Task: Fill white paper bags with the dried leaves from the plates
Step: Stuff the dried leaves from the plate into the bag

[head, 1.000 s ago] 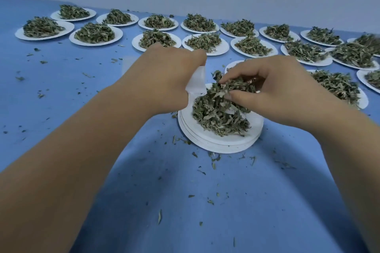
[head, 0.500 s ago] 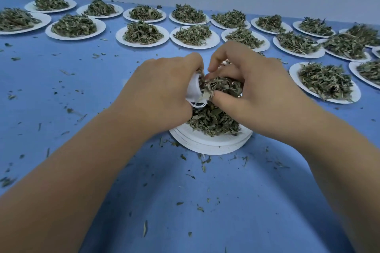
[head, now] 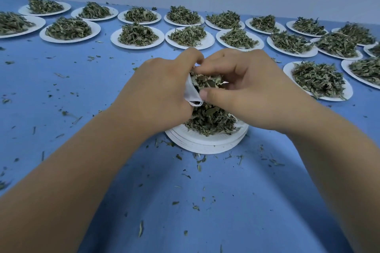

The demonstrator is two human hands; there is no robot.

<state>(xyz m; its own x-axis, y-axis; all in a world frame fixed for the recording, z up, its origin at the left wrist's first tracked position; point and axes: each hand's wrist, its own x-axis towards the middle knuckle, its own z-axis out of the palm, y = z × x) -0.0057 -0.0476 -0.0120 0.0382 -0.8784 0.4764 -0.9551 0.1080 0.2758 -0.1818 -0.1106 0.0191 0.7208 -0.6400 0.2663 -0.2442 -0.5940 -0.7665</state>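
A stack of white paper plates (head: 207,142) lies at the table's middle with a heap of dried leaves (head: 207,118) on top. My left hand (head: 158,92) grips a small white paper bag (head: 192,94) just above that heap, its mouth turned to the right. My right hand (head: 244,88) holds a bunch of dried leaves (head: 205,81) at the bag's mouth, thumb below and fingers curled over it. Most of the bag is hidden behind my left hand.
Several white plates heaped with dried leaves (head: 137,36) stand in rows across the back of the blue table (head: 72,92), and more run down the right side (head: 318,80). Loose leaf bits (head: 198,167) lie scattered around the stack and to the left.
My right hand lifted a bunch of leaves off the heap and brought it to the bag's mouth. The two hands have closed together above the plate.
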